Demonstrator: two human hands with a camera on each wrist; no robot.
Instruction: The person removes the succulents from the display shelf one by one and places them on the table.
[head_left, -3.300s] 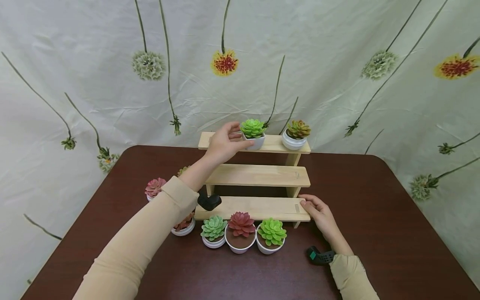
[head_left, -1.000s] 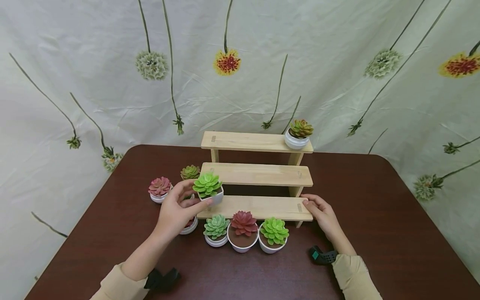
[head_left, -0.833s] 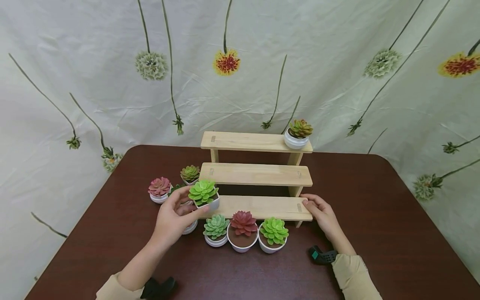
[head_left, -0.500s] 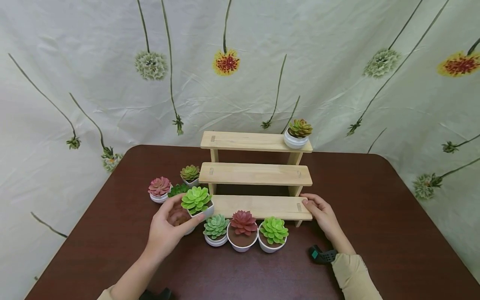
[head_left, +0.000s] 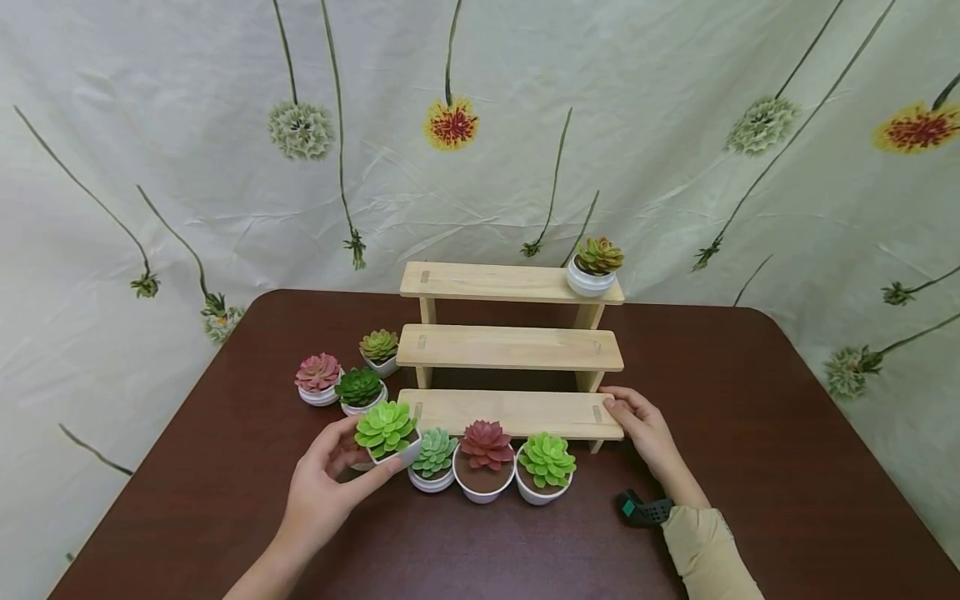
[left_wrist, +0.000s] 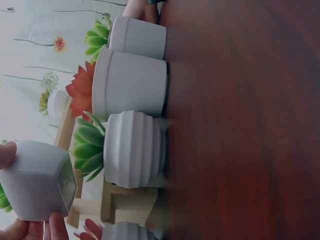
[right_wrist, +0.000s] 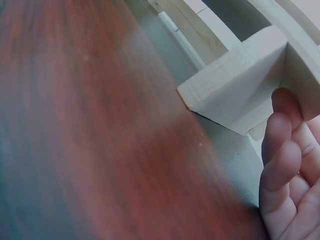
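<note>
My left hand holds a bright green potted succulent in a square white pot, thumb on the near side. In the left wrist view that pot is tilted off the table, its underside showing. It hangs left of the pale green succulent and partly hides a pot behind it. My right hand grips the right end of the bottom board of a three-tier wooden stand. Its fingers curl beneath the board in the right wrist view.
A brownish-green succulent stands at the top tier's right end. In front of the stand sit a dark red succulent and a light green one. Left of it are a pink, a dark green and an olive succulent.
My left hand has carried the bright green succulent from the top tier down and left to the stand's front left. The dark green succulent has come into view. My right hand stays at the board.
</note>
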